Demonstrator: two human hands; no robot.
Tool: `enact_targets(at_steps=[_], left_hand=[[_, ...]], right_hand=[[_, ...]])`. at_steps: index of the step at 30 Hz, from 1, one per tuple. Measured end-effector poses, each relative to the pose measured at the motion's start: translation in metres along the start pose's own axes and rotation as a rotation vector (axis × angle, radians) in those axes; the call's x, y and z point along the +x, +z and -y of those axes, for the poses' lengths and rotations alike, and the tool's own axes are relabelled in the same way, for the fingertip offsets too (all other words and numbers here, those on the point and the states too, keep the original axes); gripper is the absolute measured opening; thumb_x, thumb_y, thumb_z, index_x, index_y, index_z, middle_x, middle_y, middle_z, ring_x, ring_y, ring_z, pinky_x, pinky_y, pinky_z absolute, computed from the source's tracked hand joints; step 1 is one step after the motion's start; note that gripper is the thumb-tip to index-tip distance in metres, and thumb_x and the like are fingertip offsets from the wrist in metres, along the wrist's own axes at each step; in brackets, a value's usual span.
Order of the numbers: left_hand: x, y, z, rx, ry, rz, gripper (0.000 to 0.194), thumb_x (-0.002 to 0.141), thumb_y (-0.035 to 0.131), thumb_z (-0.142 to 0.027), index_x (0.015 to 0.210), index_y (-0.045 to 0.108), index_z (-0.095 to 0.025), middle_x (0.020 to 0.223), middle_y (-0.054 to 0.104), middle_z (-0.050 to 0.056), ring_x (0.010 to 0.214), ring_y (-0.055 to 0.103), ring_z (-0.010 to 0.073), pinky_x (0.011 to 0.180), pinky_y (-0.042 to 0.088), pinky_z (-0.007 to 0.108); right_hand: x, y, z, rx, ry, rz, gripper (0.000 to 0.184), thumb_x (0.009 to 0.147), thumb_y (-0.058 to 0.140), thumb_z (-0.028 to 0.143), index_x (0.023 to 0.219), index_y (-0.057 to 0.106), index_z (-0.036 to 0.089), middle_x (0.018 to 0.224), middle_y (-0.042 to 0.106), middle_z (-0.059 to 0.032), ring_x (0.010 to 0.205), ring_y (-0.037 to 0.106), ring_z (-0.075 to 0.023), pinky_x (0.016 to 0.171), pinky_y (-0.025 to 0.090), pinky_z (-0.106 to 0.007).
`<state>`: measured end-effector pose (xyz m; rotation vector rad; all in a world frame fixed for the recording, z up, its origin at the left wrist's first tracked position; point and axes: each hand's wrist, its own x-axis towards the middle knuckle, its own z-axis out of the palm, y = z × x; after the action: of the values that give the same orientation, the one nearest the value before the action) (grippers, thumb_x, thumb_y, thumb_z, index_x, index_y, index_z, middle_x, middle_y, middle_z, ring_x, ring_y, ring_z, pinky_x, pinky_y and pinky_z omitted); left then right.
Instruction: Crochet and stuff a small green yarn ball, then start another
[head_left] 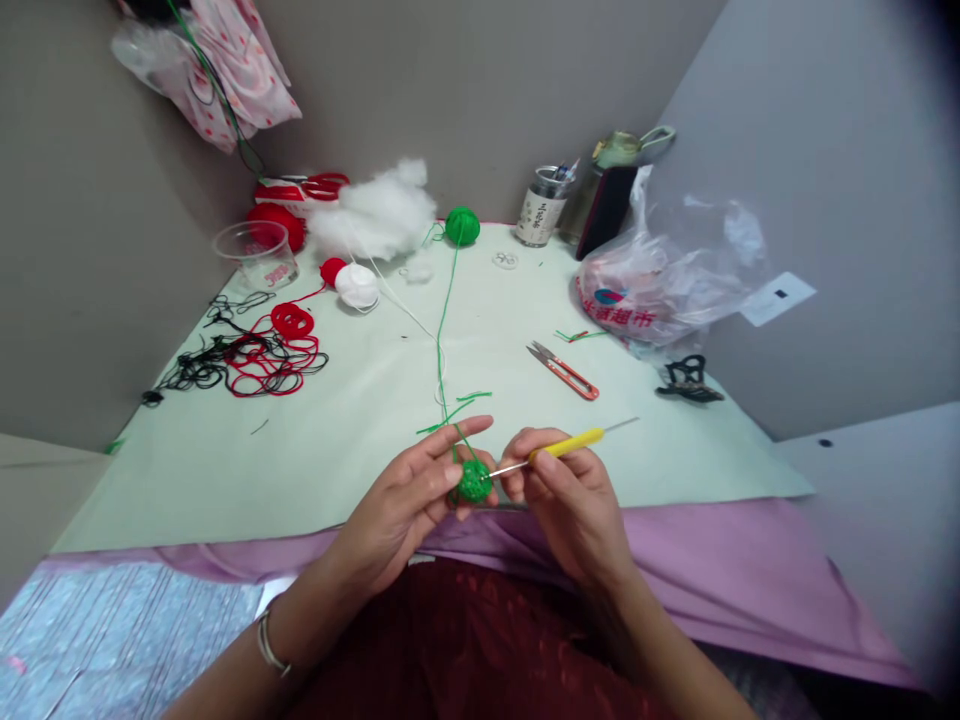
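Note:
My left hand pinches a small green crocheted piece near the front edge of the table, with its index finger stretched out and green yarn running over it. That strand leads back to a green yarn ball at the far side. My right hand is closed on a crochet hook with a yellow handle; the hook's metal tip touches the green piece.
Pale green table mat over pink cloth. Orange-handled snips lie right of centre. Tangled red and black yarn, a white ball, stuffing and a clear cup sit left. A plastic bag, a jar and a black hair clip sit right.

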<state>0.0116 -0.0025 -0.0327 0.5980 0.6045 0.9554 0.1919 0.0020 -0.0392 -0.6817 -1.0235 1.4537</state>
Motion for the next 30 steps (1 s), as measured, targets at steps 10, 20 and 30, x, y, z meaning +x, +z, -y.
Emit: enact_targets(at_steps=[10,20,30], left_hand=[[0.001,-0.001,0.002,-0.078,-0.003,0.015,0.049,0.096,0.072,-0.028,0.143,0.064,-0.015,0.099,0.076,0.011,0.078,0.068,0.0153,0.062,0.041,0.023],[0.001,-0.005,0.002,-0.093,-0.061,0.062,0.041,0.097,0.067,-0.031,0.135,0.071,-0.015,0.083,0.068,0.004,0.062,0.058,0.0088,0.056,0.039,0.02],[-0.003,-0.007,0.004,0.281,0.144,-0.071,0.062,0.079,0.092,-0.026,0.137,0.071,-0.035,0.106,0.069,0.001,0.099,0.065,0.0147,0.089,0.05,0.025]], right_hand=[[-0.002,0.0,-0.006,-0.184,-0.217,-0.015,0.015,0.1,0.068,0.026,0.102,0.083,0.026,0.092,0.073,-0.0042,0.076,0.068,-0.014,0.069,0.055,-0.028],[0.005,-0.006,0.006,-0.089,-0.106,0.0,0.014,0.095,0.074,0.032,0.088,0.082,0.022,0.075,0.069,-0.0028,0.062,0.061,-0.0135,0.059,0.049,-0.027],[-0.001,0.0,-0.006,-0.331,-0.285,0.064,0.017,0.102,0.066,0.025,0.106,0.083,0.029,0.101,0.079,-0.0043,0.097,0.07,-0.0179,0.083,0.055,-0.032]])
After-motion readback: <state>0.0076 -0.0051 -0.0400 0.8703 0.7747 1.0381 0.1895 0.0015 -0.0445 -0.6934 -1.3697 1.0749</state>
